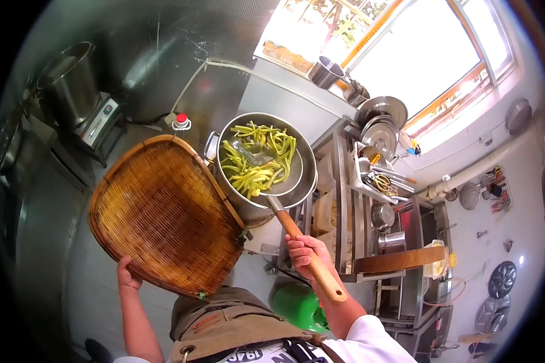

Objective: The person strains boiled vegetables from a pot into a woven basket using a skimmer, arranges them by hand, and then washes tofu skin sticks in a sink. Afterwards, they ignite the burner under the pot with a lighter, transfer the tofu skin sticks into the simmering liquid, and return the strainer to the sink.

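Note:
My right hand (307,255) is wrapped round the wooden handle of a wide, round scoop (278,209); whether its bowl is perforated I cannot make out. Long green beans (254,178) lie in the scoop, some bunched at its near side. It rests in or just over the mouth of a big metal pot (312,163). My left hand (128,273) grips the near left rim of a brown woven bamboo basket (163,212). The basket is tilted toward me, its far right edge close against the pot. No beans show in it.
At right stands a metal rack (345,199) with a white utensil basket (369,175), lids (381,121) and small pots. A green bucket (300,305) sits by my legs. A red-capped bottle (181,121) is behind the basket; a tall pot (66,85) stands far left.

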Motion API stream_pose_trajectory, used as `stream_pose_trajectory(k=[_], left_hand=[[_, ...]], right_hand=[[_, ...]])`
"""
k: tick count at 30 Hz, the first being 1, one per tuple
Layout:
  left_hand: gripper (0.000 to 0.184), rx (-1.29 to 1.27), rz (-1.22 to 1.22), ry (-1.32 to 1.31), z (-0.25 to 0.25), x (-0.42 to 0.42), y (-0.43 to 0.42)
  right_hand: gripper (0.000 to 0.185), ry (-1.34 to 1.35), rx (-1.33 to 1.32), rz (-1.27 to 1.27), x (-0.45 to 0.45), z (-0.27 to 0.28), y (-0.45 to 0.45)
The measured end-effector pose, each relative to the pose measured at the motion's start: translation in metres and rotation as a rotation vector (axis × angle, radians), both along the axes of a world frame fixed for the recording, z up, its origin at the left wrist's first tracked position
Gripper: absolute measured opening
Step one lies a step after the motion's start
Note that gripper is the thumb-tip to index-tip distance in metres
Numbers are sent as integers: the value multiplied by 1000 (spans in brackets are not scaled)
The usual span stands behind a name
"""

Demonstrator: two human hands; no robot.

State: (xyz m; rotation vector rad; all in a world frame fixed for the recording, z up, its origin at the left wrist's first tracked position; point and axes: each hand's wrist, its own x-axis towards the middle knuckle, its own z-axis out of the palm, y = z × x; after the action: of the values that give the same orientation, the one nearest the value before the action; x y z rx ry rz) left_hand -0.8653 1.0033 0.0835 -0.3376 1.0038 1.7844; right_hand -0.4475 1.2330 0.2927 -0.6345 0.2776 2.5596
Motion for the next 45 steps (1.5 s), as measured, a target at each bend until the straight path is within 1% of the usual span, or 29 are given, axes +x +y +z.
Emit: stream_pose_trajectory(k=[1,4,8,9,12,16,19,22,28,29,32,37,41,44,45], left_hand=[[52,1,-24,20,-3,-2,-2],[50,6,-45,31,-3,-4,2],[50,58,-88,7,1,-6,6],[51,40,-47,117,15,3,9],[51,85,-97,104,16,1,10],[51,64,-124,122,21,2,11],[51,45,-95,101,25,6,12],[50,52,-92,134,29,10,11],[47,95,-133,63,5,-3,6],[48,66,-86,84,3,-1,6],[49,71,-109,123,16,6,7],[51,58,-83,79,9,7,5],[52,59,-74,90,3,6,3],[52,33,-43,42,-17,-3,-2],[50,46,-95,59,-5,3,1]], right_hand=[[25,27,6,-9,0,-2,-3],[19,191,-38,-6,5,-9,-8],[20,269,5,-27,10,-18,-17],[19,263,24,-36,12,-20,-19],[19,240,74,-37,16,-22,-24],[18,200,105,-26,19,-22,-25],[18,169,99,-23,20,-21,-26],[18,148,112,-4,19,-19,-26],[19,152,157,30,23,-30,-27],[21,165,155,23,24,-31,-28],[22,178,155,10,27,-33,-30],[24,179,241,42,34,-47,-29],[24,163,254,44,35,-53,-30],[23,121,221,24,34,-46,-32],[21,125,203,36,36,-49,-29]])
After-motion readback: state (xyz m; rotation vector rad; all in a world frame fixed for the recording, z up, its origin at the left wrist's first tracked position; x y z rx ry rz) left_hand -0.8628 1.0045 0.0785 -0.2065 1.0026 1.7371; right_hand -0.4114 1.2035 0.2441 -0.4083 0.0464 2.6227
